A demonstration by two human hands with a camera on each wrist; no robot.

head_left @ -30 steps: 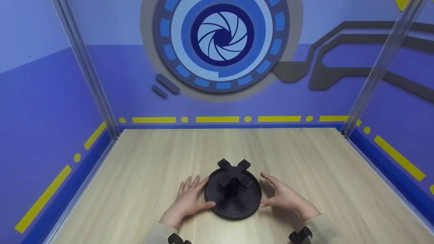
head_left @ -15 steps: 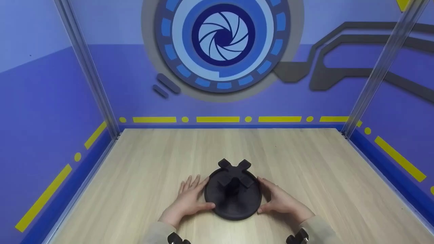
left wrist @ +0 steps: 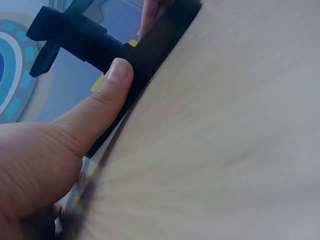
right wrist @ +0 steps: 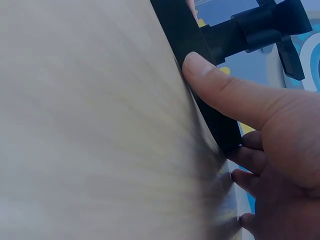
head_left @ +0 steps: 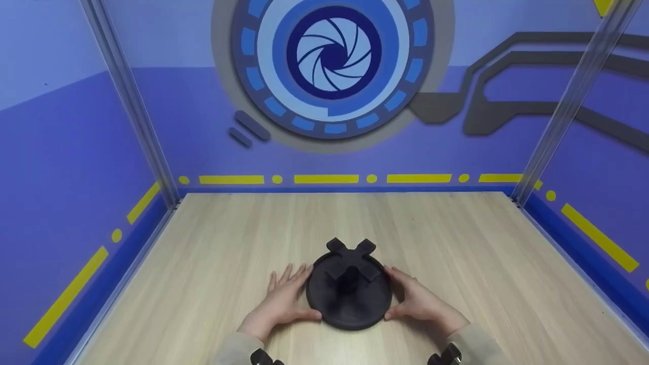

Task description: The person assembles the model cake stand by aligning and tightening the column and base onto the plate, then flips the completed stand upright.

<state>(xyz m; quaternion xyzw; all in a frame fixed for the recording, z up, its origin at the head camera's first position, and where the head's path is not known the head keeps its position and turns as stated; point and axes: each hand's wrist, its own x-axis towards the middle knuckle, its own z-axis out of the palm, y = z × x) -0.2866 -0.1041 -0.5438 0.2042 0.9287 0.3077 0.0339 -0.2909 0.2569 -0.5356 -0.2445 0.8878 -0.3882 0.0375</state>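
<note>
A black stand (head_left: 355, 315) with a round, rimmed base, a short post and a cross-shaped top stands upright on the wooden table, near the front middle. My left hand (head_left: 284, 302) grips the left side of its base, thumb toward the front and fingers farther back. On the opposite side my right hand (head_left: 423, 302) holds the rim the same way. Seen from the left wrist, the left thumb (left wrist: 107, 92) presses the side of the base. In the right wrist view the right thumb (right wrist: 225, 90) lies against the rim, the other fingers partly hidden behind it.
The pale wooden tabletop (head_left: 243, 228) reaches back to a blue printed wall (head_left: 177, 126) with yellow dashes. Metal posts (head_left: 133, 109) rise at both back corners, and blue side panels (head_left: 56, 167) flank the table.
My right hand has moved left from just off the base onto its rim. The left thumb has slid slightly toward the front of the rim. The stand stays in place.
</note>
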